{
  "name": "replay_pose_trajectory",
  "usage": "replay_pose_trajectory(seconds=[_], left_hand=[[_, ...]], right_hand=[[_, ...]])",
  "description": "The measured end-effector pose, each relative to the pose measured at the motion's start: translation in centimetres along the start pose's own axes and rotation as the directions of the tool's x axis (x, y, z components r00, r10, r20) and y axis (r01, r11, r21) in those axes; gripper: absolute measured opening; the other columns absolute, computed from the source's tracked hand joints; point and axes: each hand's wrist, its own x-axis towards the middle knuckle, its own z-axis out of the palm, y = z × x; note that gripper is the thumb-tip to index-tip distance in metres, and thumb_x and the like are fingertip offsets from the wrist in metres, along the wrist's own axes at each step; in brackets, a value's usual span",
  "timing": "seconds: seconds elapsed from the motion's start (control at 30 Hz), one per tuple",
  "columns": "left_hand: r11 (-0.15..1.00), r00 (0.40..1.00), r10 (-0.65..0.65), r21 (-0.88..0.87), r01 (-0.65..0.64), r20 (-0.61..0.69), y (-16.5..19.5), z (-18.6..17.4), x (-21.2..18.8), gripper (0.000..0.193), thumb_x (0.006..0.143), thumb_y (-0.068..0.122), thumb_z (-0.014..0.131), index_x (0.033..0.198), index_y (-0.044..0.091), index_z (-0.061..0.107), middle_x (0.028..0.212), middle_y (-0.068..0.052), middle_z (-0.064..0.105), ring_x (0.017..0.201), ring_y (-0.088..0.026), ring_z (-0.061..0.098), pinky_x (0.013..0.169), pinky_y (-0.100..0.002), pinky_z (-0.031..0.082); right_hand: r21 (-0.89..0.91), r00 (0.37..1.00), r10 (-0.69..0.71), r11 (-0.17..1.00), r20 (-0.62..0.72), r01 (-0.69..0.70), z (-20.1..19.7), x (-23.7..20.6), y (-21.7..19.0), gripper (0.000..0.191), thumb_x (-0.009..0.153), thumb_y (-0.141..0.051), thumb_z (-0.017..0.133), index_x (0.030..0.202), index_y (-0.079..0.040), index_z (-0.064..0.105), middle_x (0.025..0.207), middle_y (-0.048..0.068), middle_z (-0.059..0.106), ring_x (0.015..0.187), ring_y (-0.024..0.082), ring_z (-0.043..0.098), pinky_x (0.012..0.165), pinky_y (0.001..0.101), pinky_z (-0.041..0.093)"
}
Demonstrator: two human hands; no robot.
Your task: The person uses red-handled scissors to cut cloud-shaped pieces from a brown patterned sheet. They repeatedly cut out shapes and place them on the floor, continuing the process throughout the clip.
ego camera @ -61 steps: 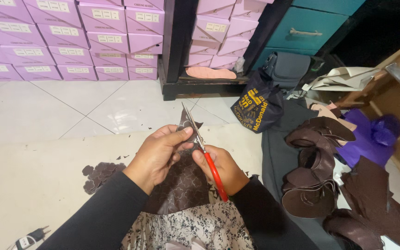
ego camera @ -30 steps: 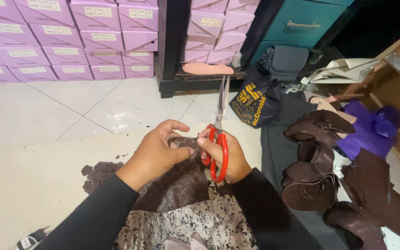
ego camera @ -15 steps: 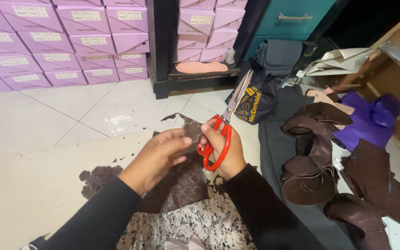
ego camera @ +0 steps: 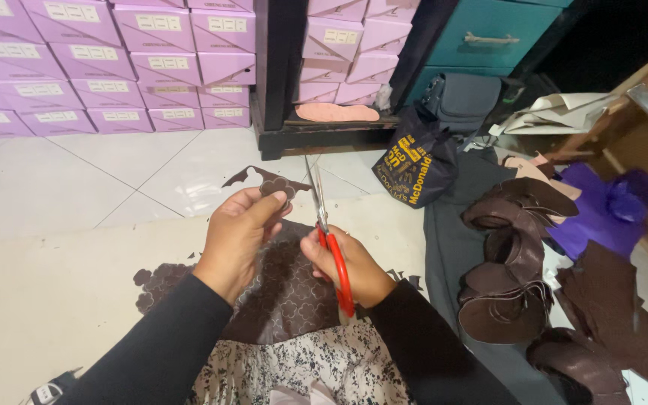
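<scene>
My left hand [ego camera: 235, 240] pinches the upper edge of a dark brown embossed leather sheet [ego camera: 283, 289] that hangs down over my lap. My right hand [ego camera: 346, 268] grips red-handled scissors [ego camera: 330, 244]; their steel blades point up and away, right beside the leather edge held by my left fingers. A jagged, partly cut flap of the leather [ego camera: 268, 180] sticks up above my left thumb. Both arms wear black sleeves, and a black-and-white patterned cloth [ego camera: 301, 367] covers my lap.
Small brown leather scraps [ego camera: 155, 281] lie on the pale floor at left. A pile of cut brown leather pieces [ego camera: 511, 270] rests on grey cloth at right, near purple fabric [ego camera: 601, 214]. Stacked purple boxes [ego camera: 106, 60], a dark shelf [ego camera: 316, 131], a dark bag [ego camera: 414, 161] stand behind.
The scissors swung from tilting right to pointing straight up beside the leather edge. My left hand shifted its grip on the leather's top edge.
</scene>
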Motion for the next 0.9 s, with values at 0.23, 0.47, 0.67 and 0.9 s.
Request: replay_pose_trajectory(seconds=[0.23,0.47,0.67,0.9], left_hand=[[0.992,0.999,0.037,-0.119,-0.035,0.015,-0.8,1.0,0.0,0.010,0.092,0.010,0.069,0.097,0.004,0.063,0.095,-0.006,0.072,0.088,-0.014,0.069,0.079,-0.026,0.057],[0.984,1.000,0.016,-0.176,-0.013,0.018,-0.7,1.3,-0.5,0.011,0.091,0.009,0.068,0.098,0.005,0.061,0.096,-0.005,0.073,0.088,-0.014,0.070,0.082,-0.026,0.058],[0.984,0.999,0.034,-0.173,-0.031,0.019,-0.6,1.6,-0.7,0.010,0.091,0.008,0.069,0.096,0.005,0.062,0.095,-0.005,0.072,0.085,-0.013,0.069,0.080,-0.026,0.057],[0.983,0.999,0.037,-0.179,-0.033,0.016,-0.4,1.8,-1.1,0.010,0.091,0.007,0.069,0.096,0.004,0.060,0.094,-0.005,0.070,0.085,-0.012,0.068,0.081,-0.026,0.058]], right_hand=[[-0.178,0.999,-0.014,0.984,0.044,0.022,0.4,0.0,0.9,0.037,0.102,-0.044,0.054,0.097,-0.008,0.057,0.077,-0.002,0.051,0.069,0.008,0.052,0.065,0.0248,0.049],[-0.045,0.996,-0.044,0.998,0.077,0.048,0.3,0.2,1.7,0.040,0.104,-0.045,0.048,0.098,-0.007,0.057,0.082,-0.001,0.052,0.072,0.009,0.053,0.067,0.0252,0.051],[-0.068,1.000,0.008,0.998,0.019,-0.006,0.3,0.3,1.9,0.042,0.104,-0.046,0.047,0.094,-0.006,0.056,0.080,0.000,0.053,0.070,0.009,0.053,0.063,0.0261,0.050],[-0.098,0.999,-0.048,0.994,-0.026,0.045,1.0,0.3,1.9,0.046,0.103,-0.050,0.045,0.086,-0.008,0.054,0.074,-0.001,0.051,0.063,0.008,0.051,0.057,0.0249,0.049]])
